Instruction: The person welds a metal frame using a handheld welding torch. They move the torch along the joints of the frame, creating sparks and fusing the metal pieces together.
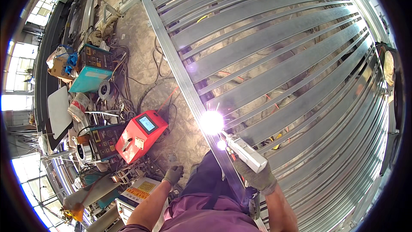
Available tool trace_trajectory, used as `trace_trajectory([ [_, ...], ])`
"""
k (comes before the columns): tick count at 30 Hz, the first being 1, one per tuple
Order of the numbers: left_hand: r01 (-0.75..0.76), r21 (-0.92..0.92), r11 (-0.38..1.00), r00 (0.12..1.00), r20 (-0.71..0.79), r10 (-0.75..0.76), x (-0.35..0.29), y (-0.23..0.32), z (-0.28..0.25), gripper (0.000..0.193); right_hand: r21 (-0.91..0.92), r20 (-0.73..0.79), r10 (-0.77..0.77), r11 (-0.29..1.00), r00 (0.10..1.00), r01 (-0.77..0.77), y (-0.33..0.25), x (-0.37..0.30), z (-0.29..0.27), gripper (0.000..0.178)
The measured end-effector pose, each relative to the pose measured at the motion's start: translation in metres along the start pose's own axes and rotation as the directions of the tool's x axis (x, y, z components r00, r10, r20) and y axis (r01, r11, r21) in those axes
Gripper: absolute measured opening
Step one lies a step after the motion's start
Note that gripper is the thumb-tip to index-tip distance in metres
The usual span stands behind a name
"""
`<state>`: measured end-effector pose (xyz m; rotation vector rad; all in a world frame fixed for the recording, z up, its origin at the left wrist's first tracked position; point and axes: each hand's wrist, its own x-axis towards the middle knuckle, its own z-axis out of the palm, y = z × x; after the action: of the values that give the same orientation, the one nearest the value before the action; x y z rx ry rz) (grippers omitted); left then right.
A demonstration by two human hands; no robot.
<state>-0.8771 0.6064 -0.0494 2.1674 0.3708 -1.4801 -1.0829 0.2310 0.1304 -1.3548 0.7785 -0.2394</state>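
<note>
In a grey work glove, my right hand [259,179] is closed around the grip of a handheld welding gun [249,154] with a pale boxy body. The gun's nozzle points at the long edge rail [189,90] of a large metal grille. A white glare [212,123] burns where a slat meets that rail and hides the joint. Wide and narrow grey slats [257,96] run off to the right from the rail. My left hand [174,175], also gloved, hangs left of the rail with its fingers curled and nothing visible in them.
A red machine with a screen [143,133] stands on the floor at left. Teal-and-black machines [92,71], a wire spool [107,90] and tangled cables lie beyond it. A white cabinet [139,191] stands beside my left arm. More cables run beneath the slats.
</note>
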Motion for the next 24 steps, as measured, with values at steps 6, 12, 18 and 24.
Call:
trace_trajectory([
  [6,-0.007,-0.068,0.998,1.000,0.027,0.008,-0.002,0.001,0.000,0.045,0.025,-0.013,0.097,0.995,0.995,-0.097,-0.003,-0.004,0.001,0.038],
  [12,0.014,-0.099,0.995,1.000,0.023,-0.011,0.006,-0.011,-0.003,0.045,-0.043,0.008,0.029,0.999,1.000,-0.029,-0.006,-0.001,0.001,0.039],
  [18,0.012,-0.107,0.994,1.000,0.029,-0.009,0.011,-0.013,-0.006,0.044,-0.062,-0.012,-0.026,0.998,1.000,0.026,-0.006,-0.008,-0.001,0.038],
  [24,0.004,-0.065,0.998,0.999,0.039,-0.001,0.010,-0.011,-0.008,0.043,-0.033,-0.036,0.087,0.996,0.996,-0.088,-0.022,-0.022,-0.018,0.037],
])
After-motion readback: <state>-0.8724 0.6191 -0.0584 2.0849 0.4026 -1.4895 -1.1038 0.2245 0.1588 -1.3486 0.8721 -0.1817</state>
